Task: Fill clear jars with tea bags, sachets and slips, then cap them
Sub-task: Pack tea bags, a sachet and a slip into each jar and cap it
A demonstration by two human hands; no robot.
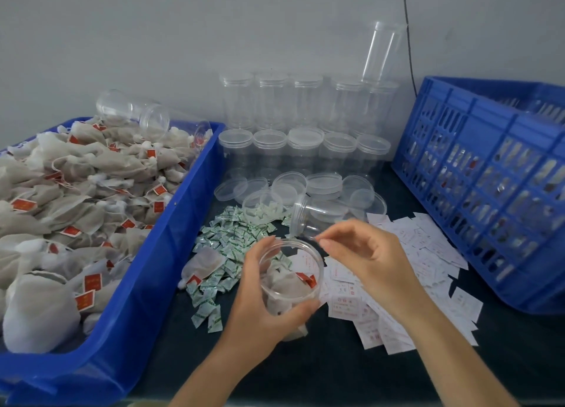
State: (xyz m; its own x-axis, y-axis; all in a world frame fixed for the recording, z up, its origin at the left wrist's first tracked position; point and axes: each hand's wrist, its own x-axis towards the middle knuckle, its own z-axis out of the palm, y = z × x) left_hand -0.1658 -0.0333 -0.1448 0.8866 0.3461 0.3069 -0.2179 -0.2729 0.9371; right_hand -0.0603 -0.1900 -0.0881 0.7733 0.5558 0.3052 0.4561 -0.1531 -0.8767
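Note:
My left hand (260, 299) grips a clear jar (290, 281), its mouth tilted toward me, with tea bags and red tags inside. Just above the jar's rim hovers my right hand (363, 253), fingers loosely curled, fingertips near the mouth; nothing shows between them. Small green-and-white sachets (226, 244) lie in a heap to the left of the jar. White paper slips (406, 272) with red print spread out under and right of my right hand. Loose clear lids (305, 189) lie beyond the sachets.
A blue tray (146, 269) full of tea bags (76, 198) fills the left. Empty capped jars (302, 137) stand stacked against the wall. One jar (318, 217) lies on its side behind my hands. A blue slatted crate (489, 186) sits at the right.

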